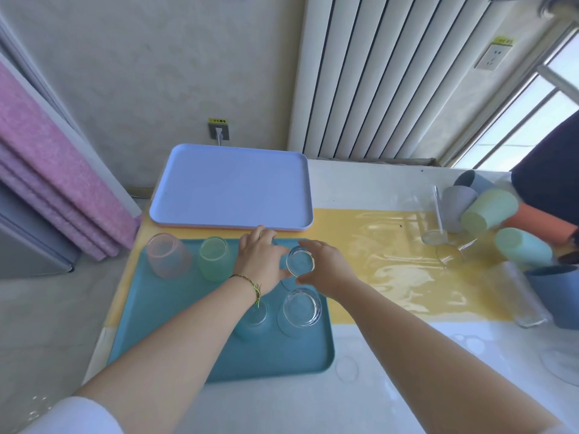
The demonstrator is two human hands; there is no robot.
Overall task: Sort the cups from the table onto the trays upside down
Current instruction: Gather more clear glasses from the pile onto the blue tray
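A teal tray (175, 343) lies near me on the table. On it stand, upside down, a pink glass (167, 256), a green glass (214, 260), a bluish glass (255, 321) and a clear glass (300, 310). Another clear glass (300, 261) is upside down at the tray's far right. My left hand (261, 261) and my right hand (326, 264) hold it from both sides, fingers curled round it. A lilac tray (232, 186) lies behind, bare. Several plastic cups (488, 213) and clear glasses (448, 255) lie heaped at the table's right.
A yellow mat (391, 261) under clear film covers the table's middle. A blue cup (560, 296) and a tall clear glass (523, 299) stand at the right edge. A person in dark clothing (551, 170) is at far right. A radiator is behind.
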